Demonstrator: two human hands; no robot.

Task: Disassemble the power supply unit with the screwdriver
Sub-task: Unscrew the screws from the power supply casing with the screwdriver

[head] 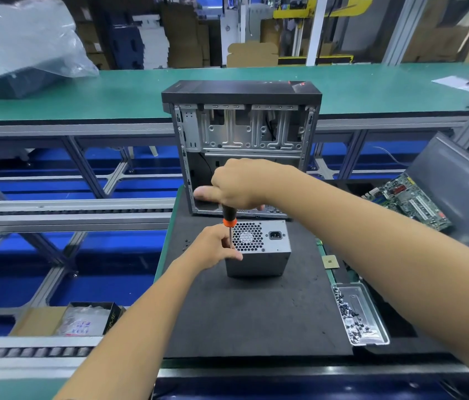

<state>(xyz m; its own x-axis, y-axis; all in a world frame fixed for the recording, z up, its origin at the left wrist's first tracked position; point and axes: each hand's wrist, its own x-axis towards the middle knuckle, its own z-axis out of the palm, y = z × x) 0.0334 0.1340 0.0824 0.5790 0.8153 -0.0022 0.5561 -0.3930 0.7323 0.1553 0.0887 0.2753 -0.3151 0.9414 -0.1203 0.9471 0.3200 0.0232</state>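
power supply unit (259, 249) stands under right grip (242, 184) clutching screwdriver (229, 216); left grip (216, 246) pinches its shaft; open case (242, 145) behind.

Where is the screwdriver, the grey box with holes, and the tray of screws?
screwdriver (229, 215): head view, black and orange handle.
power supply unit (257, 265): head view, grey front side.
screw tray (371, 310): head view, bare floor.

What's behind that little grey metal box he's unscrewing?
Behind the power supply unit stands an open computer case on the black mat. The right hand hides its lower inside.
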